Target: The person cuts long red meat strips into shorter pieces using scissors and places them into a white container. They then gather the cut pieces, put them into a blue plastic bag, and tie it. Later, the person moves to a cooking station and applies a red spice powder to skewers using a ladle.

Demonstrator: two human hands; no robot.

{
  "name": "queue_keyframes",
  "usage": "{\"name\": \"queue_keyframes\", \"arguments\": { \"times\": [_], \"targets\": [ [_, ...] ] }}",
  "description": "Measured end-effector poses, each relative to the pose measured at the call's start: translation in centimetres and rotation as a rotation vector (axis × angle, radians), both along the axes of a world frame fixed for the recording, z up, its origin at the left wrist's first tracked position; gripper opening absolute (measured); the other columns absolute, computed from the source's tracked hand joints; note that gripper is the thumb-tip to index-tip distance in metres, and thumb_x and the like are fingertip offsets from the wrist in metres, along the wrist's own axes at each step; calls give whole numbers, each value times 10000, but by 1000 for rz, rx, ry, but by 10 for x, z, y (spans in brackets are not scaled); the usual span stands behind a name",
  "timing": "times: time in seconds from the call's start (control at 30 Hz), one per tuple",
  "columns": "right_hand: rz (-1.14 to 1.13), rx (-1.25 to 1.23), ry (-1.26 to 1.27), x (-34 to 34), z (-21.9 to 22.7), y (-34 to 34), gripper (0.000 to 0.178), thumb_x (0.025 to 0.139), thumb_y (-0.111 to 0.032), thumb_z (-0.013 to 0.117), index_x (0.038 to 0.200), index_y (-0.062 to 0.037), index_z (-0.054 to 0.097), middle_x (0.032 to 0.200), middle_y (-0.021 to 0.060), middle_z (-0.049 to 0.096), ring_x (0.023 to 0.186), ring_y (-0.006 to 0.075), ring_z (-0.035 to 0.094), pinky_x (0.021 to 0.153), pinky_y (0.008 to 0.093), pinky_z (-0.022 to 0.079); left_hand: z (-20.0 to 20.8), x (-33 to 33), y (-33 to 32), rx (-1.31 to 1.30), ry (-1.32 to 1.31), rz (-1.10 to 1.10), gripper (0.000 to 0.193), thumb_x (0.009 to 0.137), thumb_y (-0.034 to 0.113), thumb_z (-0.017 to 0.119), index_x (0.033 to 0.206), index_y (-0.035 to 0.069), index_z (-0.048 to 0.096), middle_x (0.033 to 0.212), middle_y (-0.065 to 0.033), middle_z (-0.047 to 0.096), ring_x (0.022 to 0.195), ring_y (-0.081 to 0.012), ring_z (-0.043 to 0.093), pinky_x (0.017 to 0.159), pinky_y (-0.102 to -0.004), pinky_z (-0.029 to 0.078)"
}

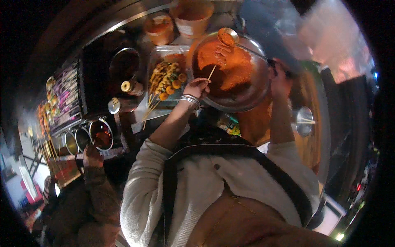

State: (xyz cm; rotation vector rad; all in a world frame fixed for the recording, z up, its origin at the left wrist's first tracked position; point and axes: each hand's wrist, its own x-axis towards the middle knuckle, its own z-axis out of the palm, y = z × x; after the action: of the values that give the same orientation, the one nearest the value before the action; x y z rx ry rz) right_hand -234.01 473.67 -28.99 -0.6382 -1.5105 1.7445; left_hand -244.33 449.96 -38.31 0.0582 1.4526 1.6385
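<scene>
Two hands work over a wide metal bowl heaped with orange-red spice powder. Her left hand pinches a thin wooden skewer, its tip dipped in the powder just above the fingers. Her right hand is closed round the long ladle handle, scoop raised over the bowl's far rim. A tray of skewered food lies just left.
</scene>
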Motion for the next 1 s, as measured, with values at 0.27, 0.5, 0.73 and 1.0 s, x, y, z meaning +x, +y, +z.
{"name": "queue_keyframes", "arguments": {
  "times": [0.27, 0.5, 0.73, 1.0],
  "targets": [
    [402, -52, -21, -179, -18, -70, 226, 762, -248, 627, 818, -30, 606, 712, 38, 577, 660, 116, 551, 499, 233, 352, 12, 21, -106, -37, -111, 494, 110, 805, 160, 540, 882, 85, 562, 593, -24, 517, 436, -93, 416, 366, -217, 291],
    [575, -202, -11, -199, -59, -147, 175, 773, -201, 572, 735, -31, 553, 598, 22, 533, 529, 86, 497, 458, 216, 379, 24, 55, -198, -26, -50, 838, 76, 810, 131, 548, 843, 65, 563, 567, -31, 513, 385, -80, 373, 338, -202, 260],
    [952, -439, -791, -92, -223, -281, 118, 788, -149, 581, 766, -33, 569, 682, 60, 598, 498, 95, 500, 407, 261, 377, 18, 82, -255, -18, -56, 824, 25, 816, 107, 544, 801, 89, 536, 606, -12, 525, 430, -72, 422, 359, -184, 277],
    [377, -589, -635, -126, -295, -327, 160, 800, -181, 530, 741, -32, 537, 645, 102, 556, 503, 190, 509, 418, 327, 376, 8, 109, -305, 46, -18, 664, 110, 804, 138, 567, 881, 58, 564, 606, -14, 527, 445, -78, 431, 369, -198, 298]
  ]
}}
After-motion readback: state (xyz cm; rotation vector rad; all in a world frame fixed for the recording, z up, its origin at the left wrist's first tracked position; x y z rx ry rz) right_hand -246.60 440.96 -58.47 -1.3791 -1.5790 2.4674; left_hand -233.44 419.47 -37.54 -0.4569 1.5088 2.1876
